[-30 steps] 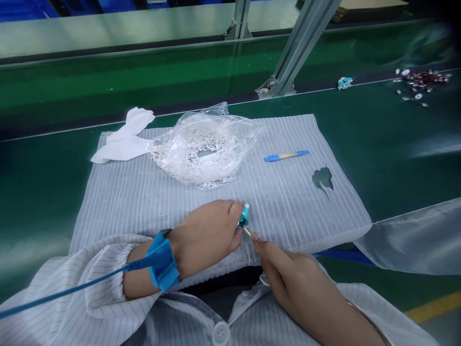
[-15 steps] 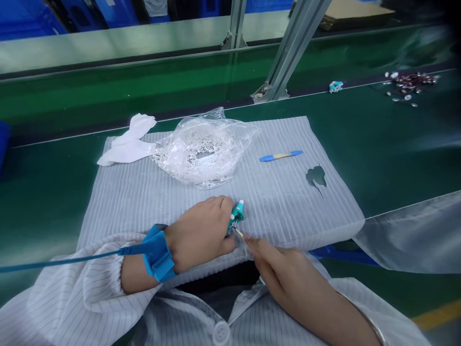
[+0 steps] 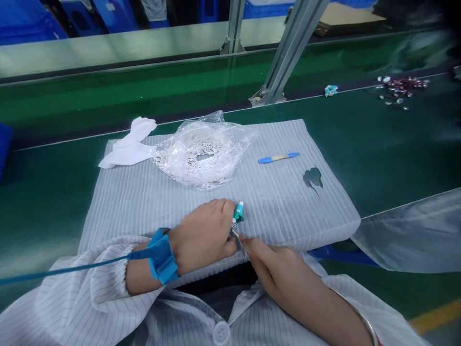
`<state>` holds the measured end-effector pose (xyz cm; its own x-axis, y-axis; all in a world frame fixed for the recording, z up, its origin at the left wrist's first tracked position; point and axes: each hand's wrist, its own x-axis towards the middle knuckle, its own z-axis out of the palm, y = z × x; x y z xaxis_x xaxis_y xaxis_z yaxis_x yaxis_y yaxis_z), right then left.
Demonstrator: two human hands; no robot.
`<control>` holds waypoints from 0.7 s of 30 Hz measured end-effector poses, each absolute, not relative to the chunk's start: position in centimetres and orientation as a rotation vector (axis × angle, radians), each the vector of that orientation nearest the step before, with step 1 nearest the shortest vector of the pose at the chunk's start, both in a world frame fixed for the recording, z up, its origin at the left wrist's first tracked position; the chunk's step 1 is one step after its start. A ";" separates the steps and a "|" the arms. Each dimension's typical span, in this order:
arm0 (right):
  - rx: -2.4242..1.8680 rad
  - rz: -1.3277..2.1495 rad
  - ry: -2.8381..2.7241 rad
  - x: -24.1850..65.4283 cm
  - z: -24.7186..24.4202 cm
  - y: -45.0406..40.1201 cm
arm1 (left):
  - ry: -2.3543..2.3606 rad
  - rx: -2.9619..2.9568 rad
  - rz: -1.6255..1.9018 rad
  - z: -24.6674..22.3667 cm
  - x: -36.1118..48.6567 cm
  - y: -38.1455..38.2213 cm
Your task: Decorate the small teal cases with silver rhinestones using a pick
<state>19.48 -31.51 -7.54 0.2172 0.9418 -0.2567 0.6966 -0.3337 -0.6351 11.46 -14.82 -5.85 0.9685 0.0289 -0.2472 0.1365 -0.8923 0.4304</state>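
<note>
My left hand (image 3: 203,235), with a blue strap (image 3: 163,257) on its wrist, is closed around a small teal plastic part (image 3: 238,213) with a white end. Small white ring-like bits (image 3: 234,224) show at the part's near side. Fingers of my right hand (image 3: 275,264) pinch a thin pale stick (image 3: 235,234) whose dark tip meets the teal part beside my left thumb. Most of the stick lies hidden in that hand. Both hands are over the near edge of a padded mat wrapped in striped white cloth (image 3: 129,206).
Beyond my hands lies a clear plastic bag (image 3: 205,156) of small white ring-like pieces, with white paper (image 3: 129,146) at its left. A blue-ended stick (image 3: 279,158) lies to the right. Further off are a teal-and-white piece (image 3: 330,90), a dark red pile (image 3: 405,86) and a metal post (image 3: 283,57).
The view has shifted slightly. The teal part sits a little more upright in my left hand, and the stick's tip remains against it. Both hands keep their grip.
</note>
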 end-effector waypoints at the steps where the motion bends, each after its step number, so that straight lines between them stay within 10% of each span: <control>1: -2.100 0.905 -1.505 19.7 -7.3 -31.6 | 0.131 2.637 -0.328 -5.9 11.5 -14.7; 13: -1.865 0.515 -1.201 22.8 -5.7 -31.9 | 0.411 1.037 0.068 -4.8 12.4 -12.8; 21: -1.714 0.789 -1.235 20.3 -5.7 -28.4 | 0.398 0.986 0.085 -5.0 12.4 -13.2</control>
<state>20.29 -28.38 -5.74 0.3109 0.9504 -0.0100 0.4081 -0.1430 -0.9017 12.43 -13.21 -4.99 0.9247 0.2484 -0.2886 0.1082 0.5553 0.8246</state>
